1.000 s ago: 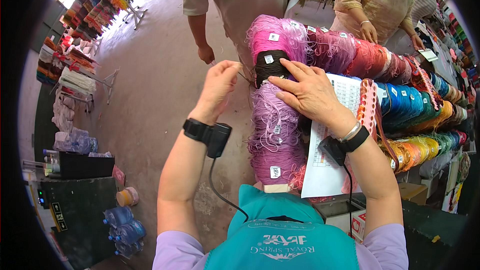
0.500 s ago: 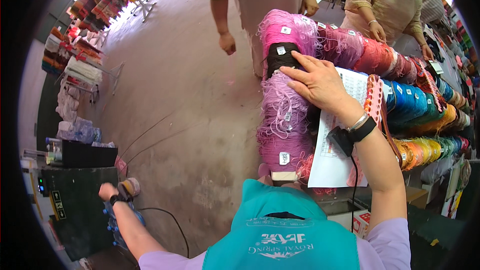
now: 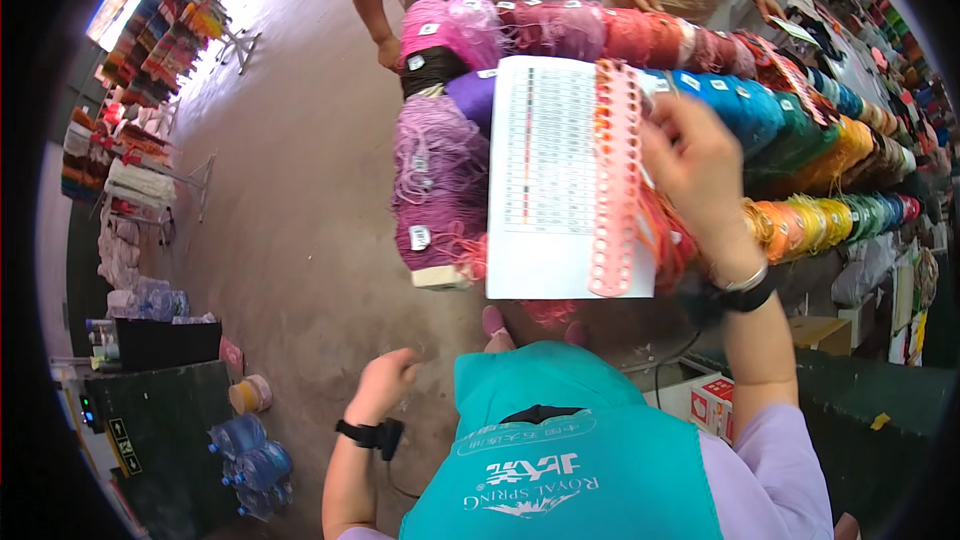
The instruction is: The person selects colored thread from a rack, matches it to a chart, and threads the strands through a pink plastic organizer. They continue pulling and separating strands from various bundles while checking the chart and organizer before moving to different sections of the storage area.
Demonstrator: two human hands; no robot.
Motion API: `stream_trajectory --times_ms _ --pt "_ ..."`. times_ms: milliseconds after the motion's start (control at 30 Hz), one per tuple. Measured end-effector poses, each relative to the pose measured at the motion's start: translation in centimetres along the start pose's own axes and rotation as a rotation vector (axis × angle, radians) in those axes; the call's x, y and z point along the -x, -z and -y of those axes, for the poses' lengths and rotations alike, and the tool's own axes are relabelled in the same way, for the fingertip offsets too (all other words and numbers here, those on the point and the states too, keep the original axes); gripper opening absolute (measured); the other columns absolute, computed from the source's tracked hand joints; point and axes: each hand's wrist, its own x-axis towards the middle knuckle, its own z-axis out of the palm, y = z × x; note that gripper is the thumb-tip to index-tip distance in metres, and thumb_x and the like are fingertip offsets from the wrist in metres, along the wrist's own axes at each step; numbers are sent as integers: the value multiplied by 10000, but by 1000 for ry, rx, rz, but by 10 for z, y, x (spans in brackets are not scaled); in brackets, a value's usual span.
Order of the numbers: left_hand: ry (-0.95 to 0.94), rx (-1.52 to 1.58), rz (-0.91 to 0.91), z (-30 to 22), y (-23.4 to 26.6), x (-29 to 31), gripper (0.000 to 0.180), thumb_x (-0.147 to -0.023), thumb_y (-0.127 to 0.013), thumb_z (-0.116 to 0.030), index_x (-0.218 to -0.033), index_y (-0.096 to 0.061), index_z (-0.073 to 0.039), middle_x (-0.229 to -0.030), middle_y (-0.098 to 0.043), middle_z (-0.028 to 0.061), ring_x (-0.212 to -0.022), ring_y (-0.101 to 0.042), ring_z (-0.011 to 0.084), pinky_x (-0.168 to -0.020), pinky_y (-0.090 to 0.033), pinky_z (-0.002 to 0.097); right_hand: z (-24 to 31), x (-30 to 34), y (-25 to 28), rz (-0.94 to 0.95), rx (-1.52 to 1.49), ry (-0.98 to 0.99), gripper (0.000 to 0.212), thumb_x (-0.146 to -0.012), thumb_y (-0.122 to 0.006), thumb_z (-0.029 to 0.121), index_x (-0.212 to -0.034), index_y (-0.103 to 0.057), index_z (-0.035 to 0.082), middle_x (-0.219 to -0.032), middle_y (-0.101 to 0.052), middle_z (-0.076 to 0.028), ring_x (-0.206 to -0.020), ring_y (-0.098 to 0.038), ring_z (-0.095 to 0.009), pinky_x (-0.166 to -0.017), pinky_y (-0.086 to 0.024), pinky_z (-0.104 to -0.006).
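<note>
My right hand (image 3: 695,165), blurred, is bent with curled fingers at the right edge of a pink strip with holes (image 3: 617,190). Whatever its fingertips grip is hidden. Orange and red threads hang from the strip, which lies over a white printed sheet (image 3: 540,260). The sheet rests against rows of wound yarn. Left of it are purple yarn (image 3: 435,145), a black bundle (image 3: 432,68) and bright pink yarn (image 3: 430,25). My left hand (image 3: 385,385) is loosely closed at the lower middle, in front of my teal apron, with nothing visible in it.
Blue yarn (image 3: 735,105) and yellow yarn (image 3: 800,225) fill the rows at right. Two people stand beyond the rack. Large blue water bottles (image 3: 250,460) and a tape roll (image 3: 250,395) sit on the floor at left, beside a dark cabinet (image 3: 170,420). A cardboard box (image 3: 815,335) is at right.
My right hand has left the black bundle and drawn back beside the strip, uncovering the sheet. My left hand has come in from the far left toward my body. The view has shifted right.
</note>
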Motion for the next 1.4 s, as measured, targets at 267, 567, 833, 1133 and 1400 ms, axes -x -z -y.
stream_trajectory --times_ms 267,567,833,1133,1400 --pt "-515 248 258 -228 10 -12 190 -860 -502 -91 -994 -620 -26 -967 -640 162 -932 -612 330 -810 -487 392 -12 93 19 181 -384 -230 437 -781 -681 178 -1155 -533 6 -1069 -585 -166 -990 -590 -283 -807 -484 -367" --pt "-438 592 263 -320 11 -22 171 -949 -461 -79 -1075 -548 -3 -974 -593 49 -843 -585 91 -735 -493 246 7 131 58 661 -1236 -364 770 -766 -739 201 -1409 -339 63 -1089 -592 -82 -836 -569 -87 -744 -498 -249" --pt "-366 884 -135 -319 12 -66 240 -889 -601 -54 -1116 -559 13 -804 -661 49 -603 -541 42 -506 -431 184 4 104 59 453 -641 -318 544 -806 -685 161 -1286 -457 46 -701 -614 -76 -565 -566 -130 -550 -450 -287" --pt "-362 750 -211 -304 39 -105 307 -928 -568 -144 -1188 -530 17 -990 -630 67 -717 -590 83 -568 -462 202 -16 71 -5 -7 -702 -264 86 -849 -608 75 -862 -629 -7 -666 -611 -85 -535 -540 -116 -506 -428 -275" --pt "-125 908 138 -302 51 -146 339 -966 -484 -151 -1236 -485 54 -1013 -597 83 -673 -569 95 -589 -485 216 -43 33 -40 49 -719 -477 58 -837 -574 37 -832 -570 -21 -682 -605 -51 -633 -552 -69 -565 -446 -239"
